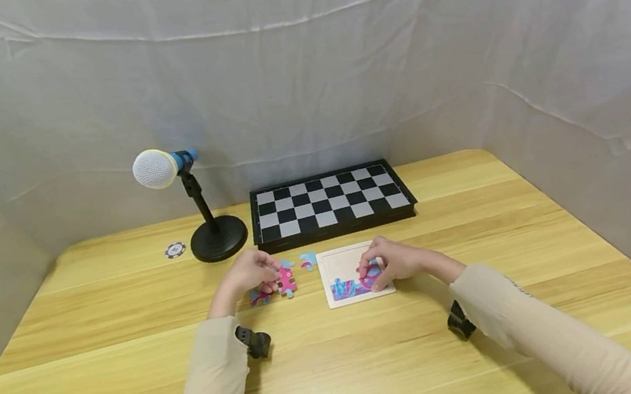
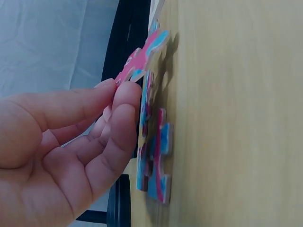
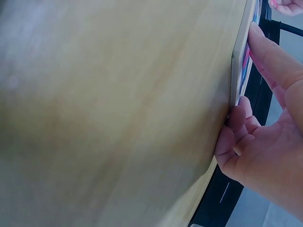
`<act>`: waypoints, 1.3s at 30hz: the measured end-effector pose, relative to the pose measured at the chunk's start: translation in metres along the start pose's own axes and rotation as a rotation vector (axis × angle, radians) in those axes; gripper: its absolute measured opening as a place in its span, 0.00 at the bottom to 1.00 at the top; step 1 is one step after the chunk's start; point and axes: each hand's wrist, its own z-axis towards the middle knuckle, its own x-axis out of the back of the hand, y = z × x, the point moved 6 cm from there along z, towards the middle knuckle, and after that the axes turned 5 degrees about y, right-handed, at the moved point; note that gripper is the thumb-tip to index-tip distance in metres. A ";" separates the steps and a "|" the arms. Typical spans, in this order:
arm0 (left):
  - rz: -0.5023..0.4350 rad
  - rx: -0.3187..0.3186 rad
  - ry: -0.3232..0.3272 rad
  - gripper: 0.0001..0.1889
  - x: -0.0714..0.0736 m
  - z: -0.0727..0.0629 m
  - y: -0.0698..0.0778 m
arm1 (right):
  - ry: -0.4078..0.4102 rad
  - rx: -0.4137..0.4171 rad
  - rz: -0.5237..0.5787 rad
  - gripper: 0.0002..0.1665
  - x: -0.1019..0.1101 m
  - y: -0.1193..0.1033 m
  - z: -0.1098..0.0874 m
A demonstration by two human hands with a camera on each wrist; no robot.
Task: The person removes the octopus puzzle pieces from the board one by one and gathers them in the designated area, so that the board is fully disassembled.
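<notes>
My left hand (image 1: 250, 273) pinches a pink jigsaw piece (image 1: 287, 280) between thumb and fingers; in the left wrist view this piece (image 2: 137, 61) is tilted above the table. Below that hand lie loose blue and pink jigsaw pieces (image 2: 160, 163), and another piece (image 1: 308, 261) lies beside the puzzle tray. At the right side of the shallow wooden puzzle tray (image 1: 335, 263), my right hand (image 1: 395, 260) has thumb and fingers curled about a pink and blue jigsaw piece (image 1: 370, 276). Other pieces (image 1: 345, 288) fill the tray's lower left. Fingers partly hide the right-hand piece.
A black-framed chessboard (image 1: 331, 200) lies behind the tray. At the left back stands a microphone (image 1: 156, 168) on a black round-based stand (image 1: 219, 238), with a poker chip (image 1: 175, 250) beside it. Pale cloth (image 1: 286, 91) hangs around the wooden table (image 1: 343, 372).
</notes>
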 end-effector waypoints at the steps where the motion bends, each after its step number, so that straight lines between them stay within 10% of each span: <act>1: 0.004 0.005 0.000 0.05 0.001 0.000 -0.001 | 0.000 0.002 -0.001 0.09 0.000 0.000 0.000; 39: 0.180 0.040 0.003 0.03 0.013 -0.005 -0.003 | -0.017 0.031 0.030 0.22 0.006 0.003 -0.004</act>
